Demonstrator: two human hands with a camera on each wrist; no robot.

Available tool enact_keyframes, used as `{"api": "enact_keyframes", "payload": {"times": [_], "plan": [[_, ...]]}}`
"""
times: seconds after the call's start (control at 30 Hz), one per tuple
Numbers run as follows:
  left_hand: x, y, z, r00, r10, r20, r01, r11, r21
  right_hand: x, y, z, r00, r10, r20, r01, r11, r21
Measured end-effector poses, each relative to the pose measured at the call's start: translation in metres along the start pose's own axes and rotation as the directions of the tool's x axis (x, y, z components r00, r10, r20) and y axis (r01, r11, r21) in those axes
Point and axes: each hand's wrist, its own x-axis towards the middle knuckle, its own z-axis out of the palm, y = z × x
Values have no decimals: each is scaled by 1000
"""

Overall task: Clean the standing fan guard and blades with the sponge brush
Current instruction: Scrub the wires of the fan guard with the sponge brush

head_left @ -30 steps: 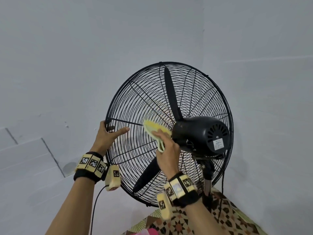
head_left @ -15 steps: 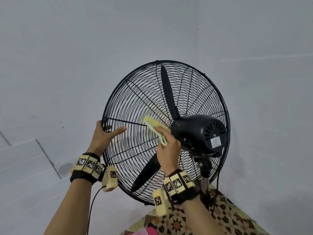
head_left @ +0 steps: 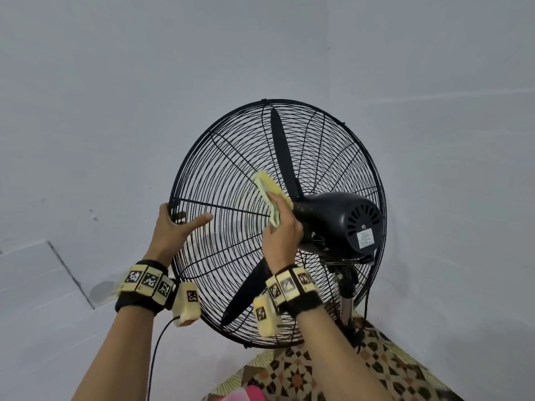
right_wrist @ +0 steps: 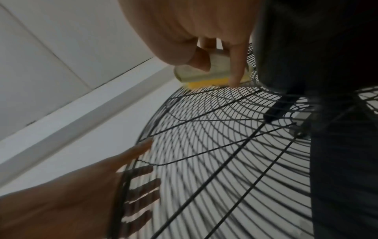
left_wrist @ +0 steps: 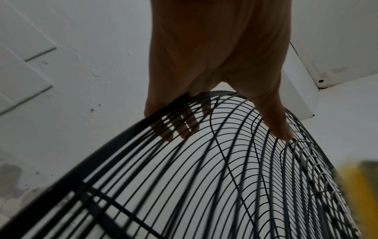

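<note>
Fingers of right hand pinch sponge brush against rear guard beside motor housing — left hand clasps rim; advise short strokes along wires, rim braced.

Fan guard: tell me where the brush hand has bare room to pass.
Free: guard wires between left hand on the rim and sponge brush, plus the upper arc. Crowded: by the motor housing, where right hand works.
</note>
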Motion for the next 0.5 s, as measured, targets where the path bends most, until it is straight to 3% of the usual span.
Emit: {"api": "enact_keyframes", "payload": {"times": [0.1,0.2,0.37,0.5], "plan": [[1,-2,0,1000,-10,-8,10,1000,11,-6,-4,5,996,63,66,-48,978,-204],[0,-7,-7,1000,-28,-14,28,999,15,-29,1,8,989,71,130,-47,983,-180],[0,-2,-3,1000,-11,11,11,1000,12,6,-14,2,998,61,-34,-63,997,-52],[1,-3,-2,1000,-12,-4,12,1000,21,9,-20,4,989,110,93,-79,954,-288]]}}
